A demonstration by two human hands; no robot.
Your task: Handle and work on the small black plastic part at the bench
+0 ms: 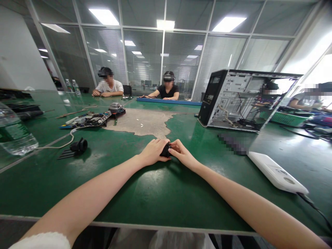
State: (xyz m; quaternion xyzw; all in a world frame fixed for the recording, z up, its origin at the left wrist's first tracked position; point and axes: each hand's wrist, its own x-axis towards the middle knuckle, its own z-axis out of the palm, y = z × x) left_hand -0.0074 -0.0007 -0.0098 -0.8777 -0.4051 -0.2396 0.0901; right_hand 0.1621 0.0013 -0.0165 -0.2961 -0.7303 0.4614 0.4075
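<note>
Clasping a black part [165,150] with left hand [153,150] and pinching it with right hand [183,155], inward from the near edge of the table [158,204], perhaps risking a drop by gripping too loosely.

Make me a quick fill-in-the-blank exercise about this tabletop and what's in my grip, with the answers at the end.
1. The left grip and right grip both touch a small part coloured ____.
2. The open computer tower stands to the ____ of both grips.
3. The large water bottle wears a ____ label.
4. The pronged part lies to the ____ of the left grip.

Answers: black; right; green; left.
</note>
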